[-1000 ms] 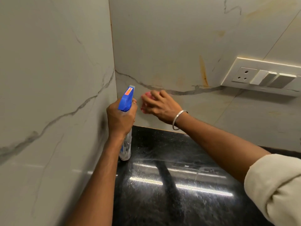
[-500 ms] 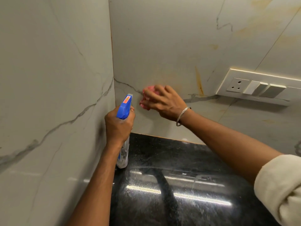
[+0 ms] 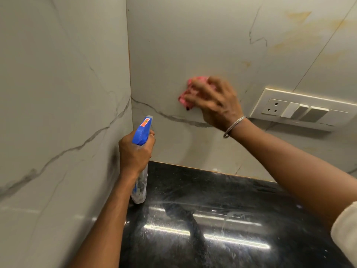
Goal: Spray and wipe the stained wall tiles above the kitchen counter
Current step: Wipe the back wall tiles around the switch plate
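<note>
My right hand (image 3: 216, 105) presses a pink cloth (image 3: 190, 91) flat against the back wall tile (image 3: 183, 45), just above a dark grey vein. The hand is blurred and covers most of the cloth. My left hand (image 3: 135, 151) grips a clear spray bottle (image 3: 140, 187) with a blue trigger head (image 3: 143, 132), held upright near the corner with the nozzle facing the back wall. Orange-yellow stains (image 3: 297, 16) mark the tile at the upper right, with a small one (image 3: 246, 64) above the cloth.
A white socket and switch plate (image 3: 301, 110) is mounted on the back wall right of my right hand. A glossy black counter (image 3: 212, 229) runs below. A side wall tile (image 3: 58, 93) closes in on the left.
My right hand has swept the pink cloth up and to the right along the back tile. The left hand still holds the bottle in about the same place.
</note>
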